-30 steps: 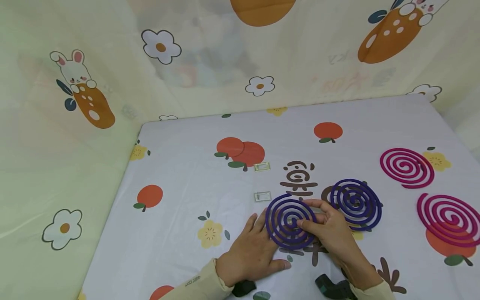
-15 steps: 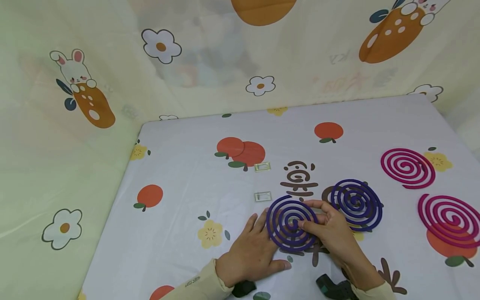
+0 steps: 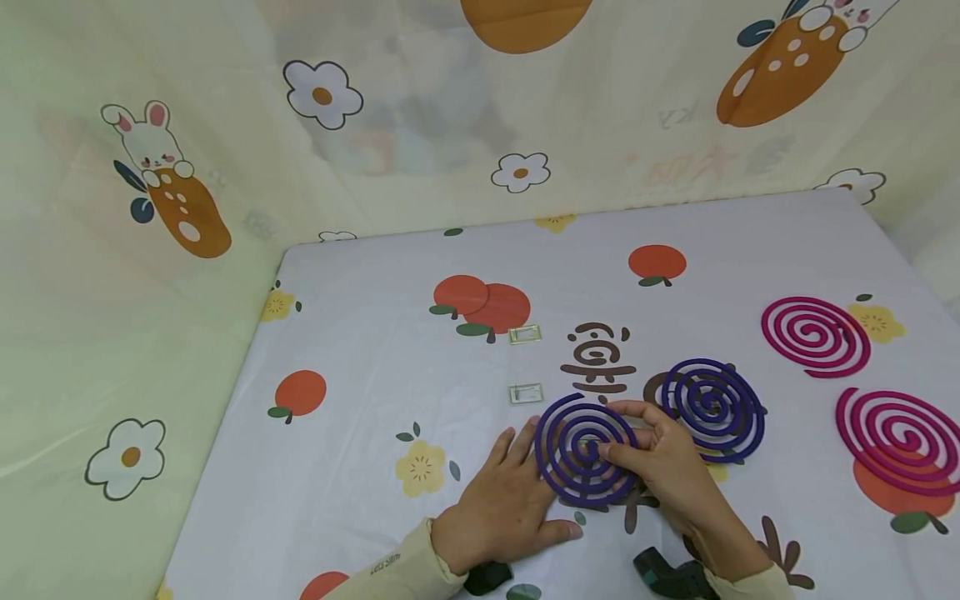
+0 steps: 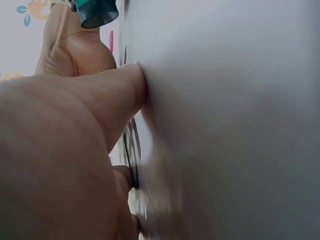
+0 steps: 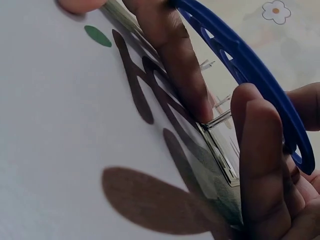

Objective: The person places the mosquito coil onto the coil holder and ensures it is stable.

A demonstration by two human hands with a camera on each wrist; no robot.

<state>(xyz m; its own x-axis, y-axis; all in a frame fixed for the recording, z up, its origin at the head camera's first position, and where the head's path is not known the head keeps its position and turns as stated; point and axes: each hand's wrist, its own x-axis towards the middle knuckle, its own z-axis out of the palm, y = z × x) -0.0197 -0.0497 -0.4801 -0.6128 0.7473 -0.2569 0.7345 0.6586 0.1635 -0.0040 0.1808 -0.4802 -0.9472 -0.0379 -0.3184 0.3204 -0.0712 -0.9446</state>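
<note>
My right hand (image 3: 671, 467) pinches a dark blue mosquito coil (image 3: 585, 454) by its middle and right side, thumb on top. The coil stands tilted above the tablecloth in the right wrist view. Palm down on the cloth lies my left hand (image 3: 506, 508), its fingers reaching under the coil. In the right wrist view, one of its fingertips (image 5: 204, 112) presses a small metal coil stand (image 5: 222, 157) with a raised prong. The coil's centre is close to that prong; whether they touch I cannot tell. In the left wrist view the thumb (image 4: 117, 92) touches the cloth.
Another dark blue coil (image 3: 712, 408) lies right of my right hand. Two pink coils, one farther back (image 3: 813, 333) and one nearer (image 3: 903, 442), lie at the far right. Two small metal stands, one behind (image 3: 524, 334) and one in front (image 3: 525, 393), lie beyond my left hand.
The held coil has shifted slightly right and toward me, its centre moving a little lower in the head view. The left hand and the things lying on the cloth stay put.
</note>
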